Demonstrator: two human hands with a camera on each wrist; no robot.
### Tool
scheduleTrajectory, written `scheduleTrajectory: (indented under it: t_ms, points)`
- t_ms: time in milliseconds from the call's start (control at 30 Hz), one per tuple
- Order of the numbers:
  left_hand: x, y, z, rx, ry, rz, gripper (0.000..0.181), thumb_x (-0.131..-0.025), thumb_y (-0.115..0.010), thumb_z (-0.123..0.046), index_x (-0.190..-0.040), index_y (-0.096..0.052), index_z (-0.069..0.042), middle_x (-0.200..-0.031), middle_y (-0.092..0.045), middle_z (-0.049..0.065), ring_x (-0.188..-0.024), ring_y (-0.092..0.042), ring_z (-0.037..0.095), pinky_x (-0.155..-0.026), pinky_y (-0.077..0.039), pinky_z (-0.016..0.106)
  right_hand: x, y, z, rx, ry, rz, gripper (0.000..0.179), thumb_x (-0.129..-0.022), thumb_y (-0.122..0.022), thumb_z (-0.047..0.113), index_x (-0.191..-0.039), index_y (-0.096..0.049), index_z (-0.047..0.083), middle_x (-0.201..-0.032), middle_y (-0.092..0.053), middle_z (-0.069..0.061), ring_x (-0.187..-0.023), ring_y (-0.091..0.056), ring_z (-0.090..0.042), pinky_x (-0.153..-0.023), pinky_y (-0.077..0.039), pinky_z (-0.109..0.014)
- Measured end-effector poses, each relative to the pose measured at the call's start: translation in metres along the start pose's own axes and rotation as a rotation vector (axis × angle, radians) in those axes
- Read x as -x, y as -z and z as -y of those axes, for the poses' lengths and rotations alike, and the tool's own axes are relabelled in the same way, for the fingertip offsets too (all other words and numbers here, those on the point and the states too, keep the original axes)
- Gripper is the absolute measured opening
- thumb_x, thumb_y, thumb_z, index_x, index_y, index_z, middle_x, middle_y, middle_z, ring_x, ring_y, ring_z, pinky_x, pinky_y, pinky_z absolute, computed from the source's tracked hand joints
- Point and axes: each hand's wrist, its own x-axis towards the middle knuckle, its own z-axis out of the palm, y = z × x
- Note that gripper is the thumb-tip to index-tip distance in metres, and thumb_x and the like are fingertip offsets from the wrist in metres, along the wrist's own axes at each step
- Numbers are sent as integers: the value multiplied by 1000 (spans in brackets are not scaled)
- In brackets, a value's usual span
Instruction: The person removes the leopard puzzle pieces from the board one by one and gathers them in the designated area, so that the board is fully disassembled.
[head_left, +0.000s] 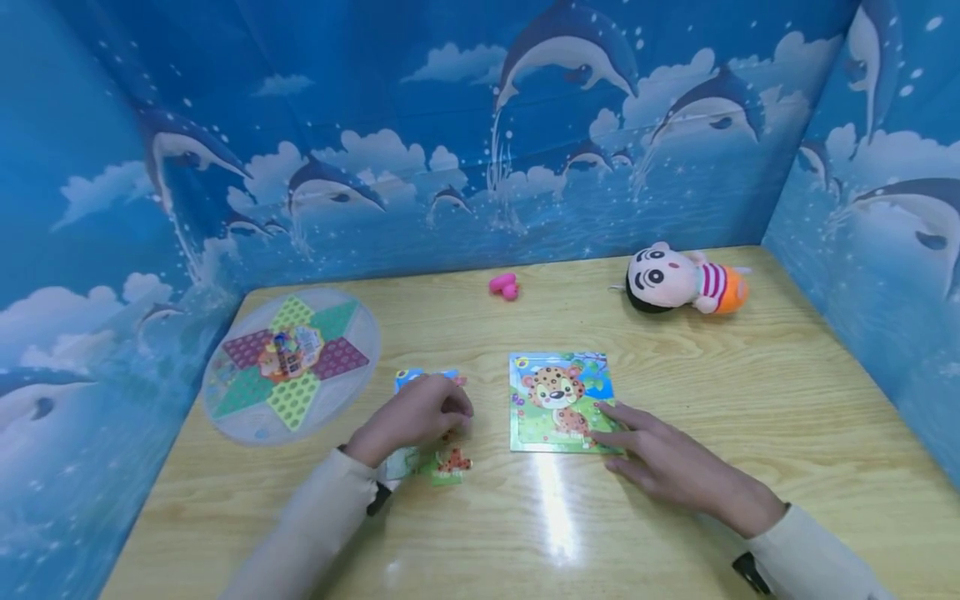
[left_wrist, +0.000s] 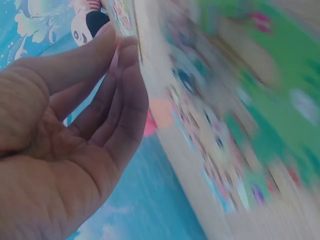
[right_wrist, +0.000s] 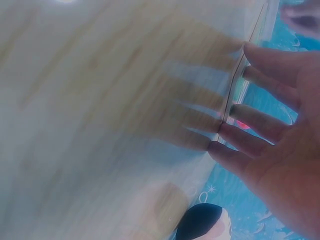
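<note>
In the head view, my left hand (head_left: 431, 408) is over a group of loose puzzle pieces, partly hiding them. One leopard-spotted piece (head_left: 453, 463) lies just below its fingers. The left wrist view has the thumb and fingertips of this hand (left_wrist: 85, 120) bent close together, with nothing visible between them; the pieces beyond are blurred. To the right lies a square leopard puzzle (head_left: 555, 400) in its tray. Spread fingers of my right hand (head_left: 663, 458) rest at the tray's right side. From the right wrist, that hand (right_wrist: 275, 110) appears with its fingers extended toward the table.
A round Chinese checkers board (head_left: 247, 417) with coloured star points lies at the left. Near the back edge is a small pink toy (head_left: 505, 287). A plush doll (head_left: 686, 279) in a striped top lies at the back right. Dolphin-printed curtains (head_left: 375, 167) enclose the wooden table (head_left: 450, 550).
</note>
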Motion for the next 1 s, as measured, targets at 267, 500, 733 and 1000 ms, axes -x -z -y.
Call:
scheduleTrajectory:
  t_ms: [267, 500, 733, 1000]
  points:
    - [-52, -13, -30, 49, 0, -29, 11, -90, -76, -11, -101, -78, -8, -96, -76, 3, -87, -69, 14, -82, -57, 30, 0, -1, -1, 7, 1, -6, 38, -91, -76, 17, -128, -69, 8, -151, -47, -20, -137, -44, -44, -106, -41, -59]
    - [-84, -28, -51, 39, 0, -10, 12, -90, -77, -11, -102, -78, -9, -98, -77, 3, -83, -69, 11, -80, -57, 28, 0, 0, -1, 3, 5, -1, 38, -92, -75, 17, -128, -69, 8, -151, -47, -21, -137, -45, -44, -106, -42, -59]
    - [-104, -42, -66, 51, -10, -15, 16, -90, -77, -10, -105, -78, -6, -97, -76, 4, -70, -64, 8, -67, -54, 22, -1, -1, -1, 5, 13, 3, 38, -92, -75, 17, -128, -69, 8, -151, -48, -20, -137, -45, -44, -106, -42, -58]
    - [-117, -55, -82, 22, -22, -38, 12, -89, -80, -13, -99, -80, -8, -85, -75, -3, -63, -59, 6, -59, -49, 19, -1, -2, -2, 3, 29, -12, 37, -91, -76, 17, -126, -70, 7, -149, -49, -22, -135, -46, -44, -105, -44, -57]
